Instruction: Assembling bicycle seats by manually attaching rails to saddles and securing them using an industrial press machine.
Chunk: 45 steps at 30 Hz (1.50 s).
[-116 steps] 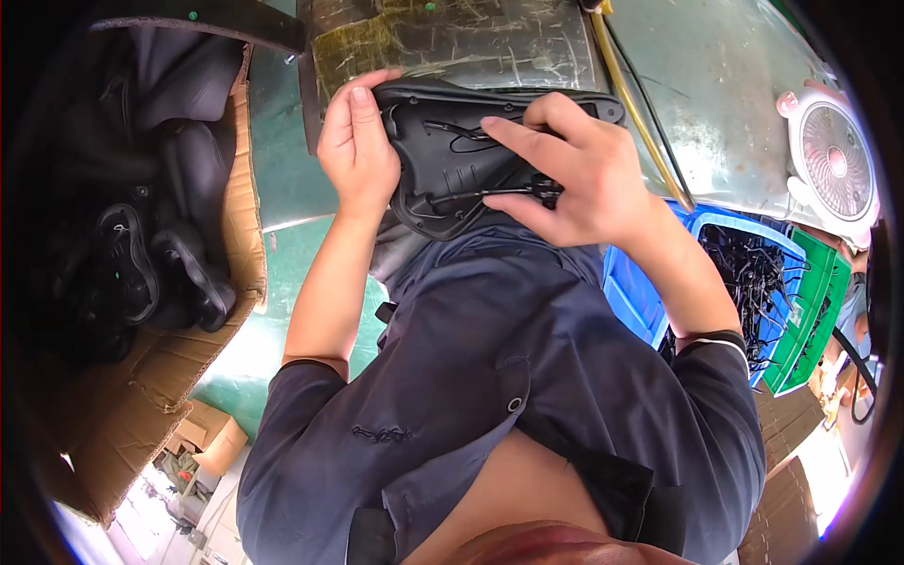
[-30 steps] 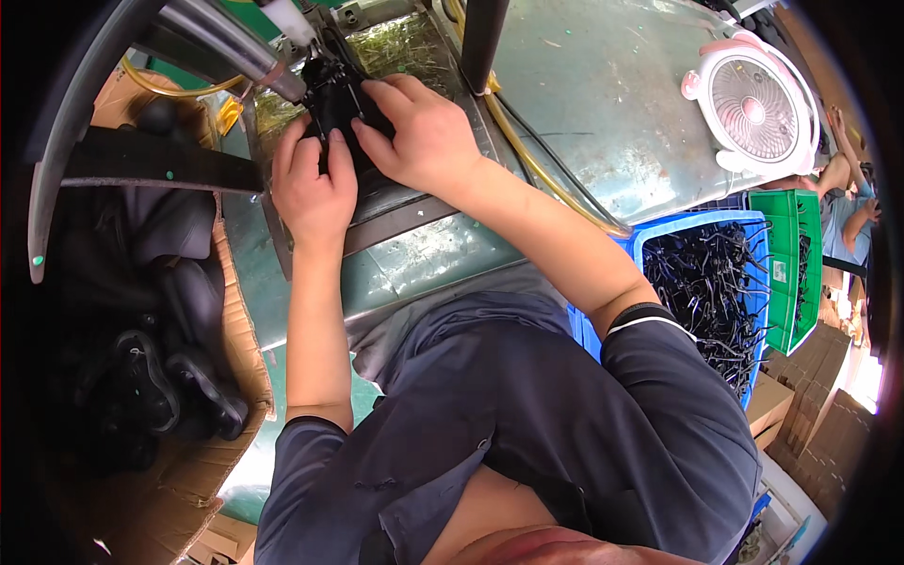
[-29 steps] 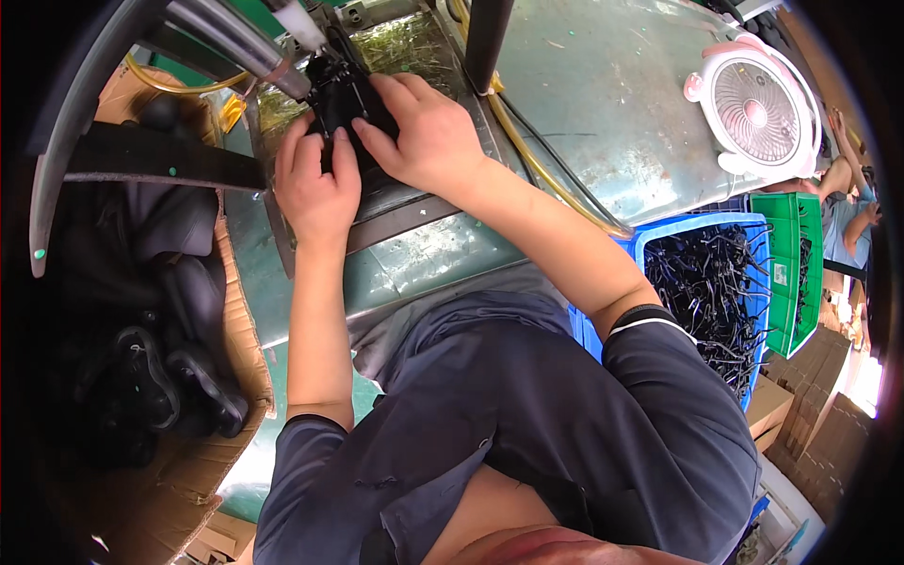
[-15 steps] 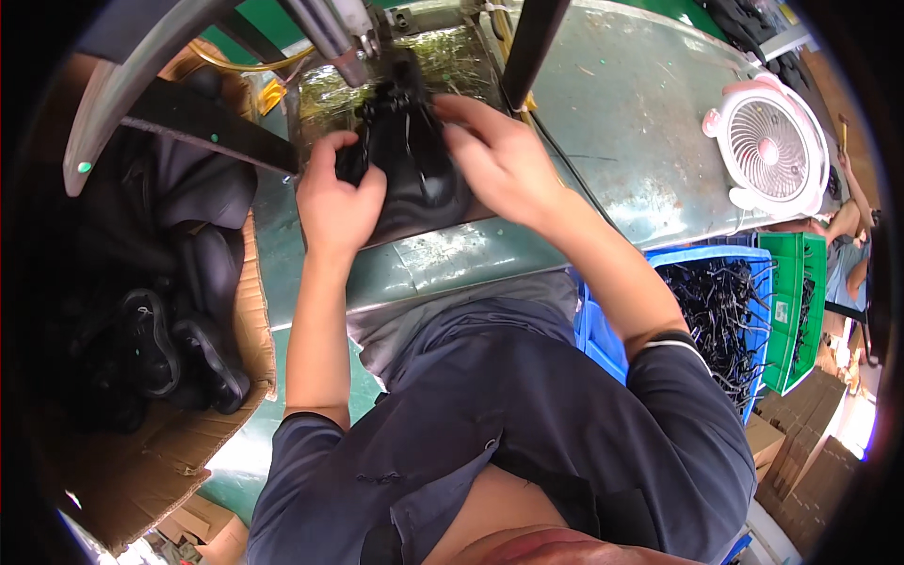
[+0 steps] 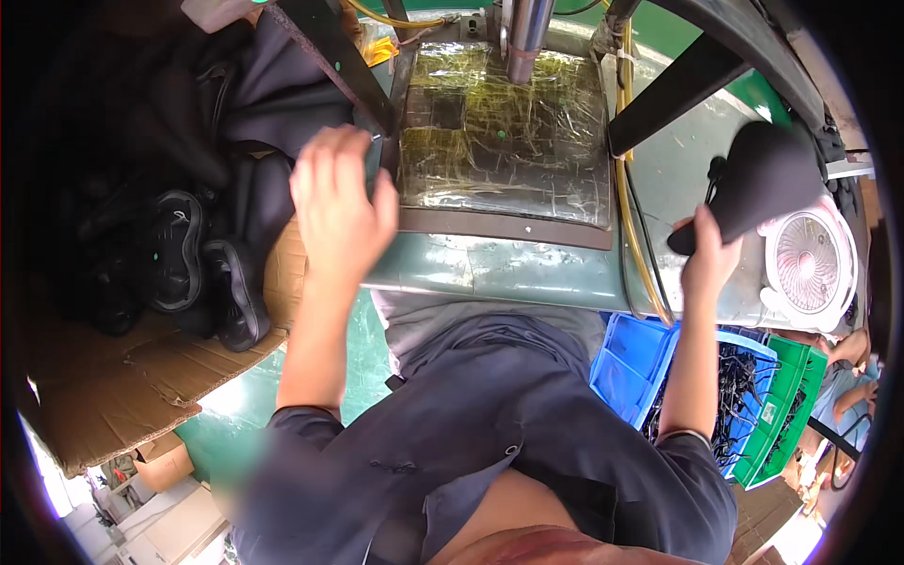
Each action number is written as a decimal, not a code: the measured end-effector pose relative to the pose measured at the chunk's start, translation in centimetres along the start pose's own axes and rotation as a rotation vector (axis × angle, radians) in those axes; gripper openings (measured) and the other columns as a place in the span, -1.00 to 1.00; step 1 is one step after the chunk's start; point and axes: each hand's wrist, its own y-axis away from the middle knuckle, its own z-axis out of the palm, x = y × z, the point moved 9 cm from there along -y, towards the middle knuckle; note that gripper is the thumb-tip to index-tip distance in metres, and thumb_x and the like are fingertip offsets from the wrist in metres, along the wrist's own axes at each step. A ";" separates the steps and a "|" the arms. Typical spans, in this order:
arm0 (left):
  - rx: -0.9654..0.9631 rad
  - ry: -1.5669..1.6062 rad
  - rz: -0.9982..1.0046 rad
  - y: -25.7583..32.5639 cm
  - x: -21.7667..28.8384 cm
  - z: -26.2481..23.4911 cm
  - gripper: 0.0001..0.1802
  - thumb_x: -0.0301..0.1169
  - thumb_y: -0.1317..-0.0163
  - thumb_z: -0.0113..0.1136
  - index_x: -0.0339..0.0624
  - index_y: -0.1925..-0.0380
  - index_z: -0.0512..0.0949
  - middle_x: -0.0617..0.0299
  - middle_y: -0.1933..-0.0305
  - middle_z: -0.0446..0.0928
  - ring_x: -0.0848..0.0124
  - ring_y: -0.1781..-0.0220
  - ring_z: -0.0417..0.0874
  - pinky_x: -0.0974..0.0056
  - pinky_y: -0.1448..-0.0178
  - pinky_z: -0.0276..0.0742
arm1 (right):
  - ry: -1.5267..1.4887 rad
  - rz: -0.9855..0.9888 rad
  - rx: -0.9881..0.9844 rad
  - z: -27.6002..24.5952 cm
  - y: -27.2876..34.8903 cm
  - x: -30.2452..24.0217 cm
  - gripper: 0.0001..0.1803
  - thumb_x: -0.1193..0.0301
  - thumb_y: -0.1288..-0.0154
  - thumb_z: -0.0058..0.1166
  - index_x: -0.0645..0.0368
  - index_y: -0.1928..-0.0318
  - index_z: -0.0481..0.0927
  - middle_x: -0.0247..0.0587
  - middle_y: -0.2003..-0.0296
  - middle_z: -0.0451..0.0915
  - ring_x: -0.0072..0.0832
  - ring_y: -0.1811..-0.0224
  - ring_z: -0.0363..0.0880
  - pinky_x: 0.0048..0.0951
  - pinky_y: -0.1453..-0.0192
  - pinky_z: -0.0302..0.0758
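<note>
two hands are apart over a green metal bench (image 5: 490,268). right hand (image 5: 708,259), fingers closed, grips the narrow end of a black saddle (image 5: 758,184), held raised at the right side of the bench, just above a white fan (image 5: 808,264). left hand (image 5: 341,212), fingers spread and loosely curled, holds nothing; it is at the bench's left edge, beside a black strut (image 5: 334,61) and near a pile of black saddles (image 5: 179,217) lying on brown cardboard (image 5: 104,386). a taped, glossy plate (image 5: 504,137) lies on the bench centre under a steel column (image 5: 525,38). a yellow hose (image 5: 633,226) runs along the plate's right side. a blue bin (image 5: 631,363) and a green bin (image 5: 786,414) stand lower right, the blue bin holding small black parts (image 5: 739,386). small cardboard boxes (image 5: 160,466) sit lower left; no labels are readable.
</note>
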 end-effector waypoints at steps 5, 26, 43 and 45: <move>-0.023 -0.393 -0.119 -1.6 -7.0 6.5 -0.21 -0.29 -0.09 0.53 -0.12 -0.36 0.48 0.01 -0.48 0.47 -0.04 -0.56 0.43 -0.21 -0.61 0.29 | -0.685 0.147 0.033 -2.6 -14.0 2.6 -0.35 0.22 -0.49 0.40 0.47 -0.34 0.52 0.11 -0.15 0.68 -0.12 -0.21 0.71 -0.08 -0.30 0.70; 0.477 1.826 -0.117 9.5 -7.8 -6.5 -0.64 -0.19 -0.57 0.20 -0.04 -0.25 0.55 -0.05 -0.30 0.52 -0.12 -0.37 0.61 -0.39 -0.45 0.58 | 1.664 0.705 -0.177 -41.3 23.8 19.9 -0.36 0.06 -0.51 0.20 0.43 -0.24 0.54 0.43 -0.13 0.64 0.29 -0.18 0.67 0.11 -0.28 0.65; -0.618 0.841 0.075 -5.8 6.0 2.1 -0.52 -0.60 -0.18 0.20 -0.42 -0.15 0.68 0.07 -0.06 0.71 0.37 -0.04 0.69 0.35 -0.18 0.57 | 1.695 0.882 -0.748 -35.3 24.0 10.7 -0.28 -0.27 -0.24 0.37 0.14 -0.04 0.82 0.08 -0.03 0.80 0.05 -0.15 0.76 -0.03 -0.22 0.69; -0.818 0.669 -0.064 -5.2 7.4 7.6 -0.52 -0.59 -0.18 0.23 -0.42 -0.15 0.68 0.11 -0.05 0.70 0.46 0.03 0.65 0.39 -0.13 0.54 | 1.680 0.959 -0.800 -34.2 23.9 8.4 -0.28 -0.20 -0.15 0.50 0.12 -0.09 0.80 0.04 -0.04 0.80 0.04 -0.14 0.76 -0.02 -0.19 0.70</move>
